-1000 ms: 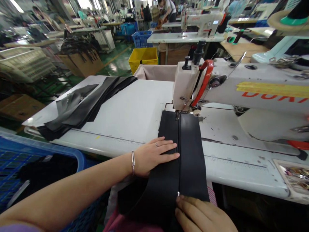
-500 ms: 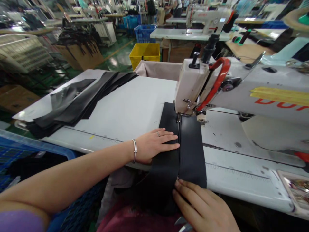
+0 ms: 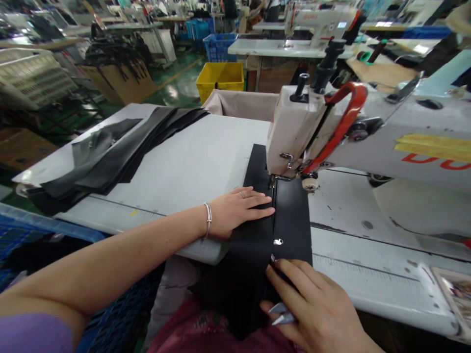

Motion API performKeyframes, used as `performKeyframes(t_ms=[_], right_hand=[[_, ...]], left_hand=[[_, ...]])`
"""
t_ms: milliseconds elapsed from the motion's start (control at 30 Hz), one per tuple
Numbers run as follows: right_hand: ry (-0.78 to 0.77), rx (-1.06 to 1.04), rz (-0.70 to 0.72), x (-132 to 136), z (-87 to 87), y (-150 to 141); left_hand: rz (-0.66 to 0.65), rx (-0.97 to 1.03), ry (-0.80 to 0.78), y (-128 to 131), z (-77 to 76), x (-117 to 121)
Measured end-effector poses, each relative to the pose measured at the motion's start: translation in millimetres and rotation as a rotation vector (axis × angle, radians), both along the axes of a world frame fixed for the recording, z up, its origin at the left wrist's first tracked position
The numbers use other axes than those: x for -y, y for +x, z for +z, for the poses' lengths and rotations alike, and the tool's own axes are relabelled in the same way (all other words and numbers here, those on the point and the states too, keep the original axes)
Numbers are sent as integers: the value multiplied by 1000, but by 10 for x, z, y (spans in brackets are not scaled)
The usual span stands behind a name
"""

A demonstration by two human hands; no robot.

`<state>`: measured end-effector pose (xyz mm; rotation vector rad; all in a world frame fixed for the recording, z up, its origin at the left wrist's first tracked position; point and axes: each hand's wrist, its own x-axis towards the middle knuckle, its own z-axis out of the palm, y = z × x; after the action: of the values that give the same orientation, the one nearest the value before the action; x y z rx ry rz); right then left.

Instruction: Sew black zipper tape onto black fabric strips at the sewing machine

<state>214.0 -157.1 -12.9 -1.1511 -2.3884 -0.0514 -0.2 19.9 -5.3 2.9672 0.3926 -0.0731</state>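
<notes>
A long black piece with a zipper down its middle (image 3: pixel 290 215) lies under the foot of the white sewing machine (image 3: pixel 294 132) and hangs over the table's near edge. A small silver zipper pull (image 3: pixel 277 241) shows on the seam. My left hand (image 3: pixel 239 211) lies flat and open on the left half of the piece, fingertips at the zipper line. My right hand (image 3: pixel 316 306) presses the near end of the piece with its upper fingers. Its lower fingers curl round small metal snips (image 3: pixel 280 314), whose two points stick out.
A stack of black strips (image 3: pixel 110 157) lies at the table's far left. A blue crate (image 3: pixel 33 240) stands by my left arm, and a yellow bin (image 3: pixel 220 81) behind the table. A tray of small metal parts (image 3: pixel 456 294) sits at the right edge. Other sewing stations and people are far back.
The black piece has fed away under the machine's foot. Both hands have followed it forward, and the silver zipper pull and the snips' points have come into view.
</notes>
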Motion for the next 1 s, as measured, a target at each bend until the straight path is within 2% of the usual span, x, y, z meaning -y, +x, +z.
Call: performKeyframes(t_ms=[400,800,900,1000], right_hand=[[-28,30,-21,-118,-33,59],[-65,3,-24,-193,-28,36],[-162,-29,-18,-350,18,82],[-221,-85,-134,-701,59,167]], left_hand=[[-1,83,-57,-4,1,12],[-9,93,-1,1,-70,-67],[-24,110,5,-7,-69,-54],[-65,165,0,-23,-83,-21]])
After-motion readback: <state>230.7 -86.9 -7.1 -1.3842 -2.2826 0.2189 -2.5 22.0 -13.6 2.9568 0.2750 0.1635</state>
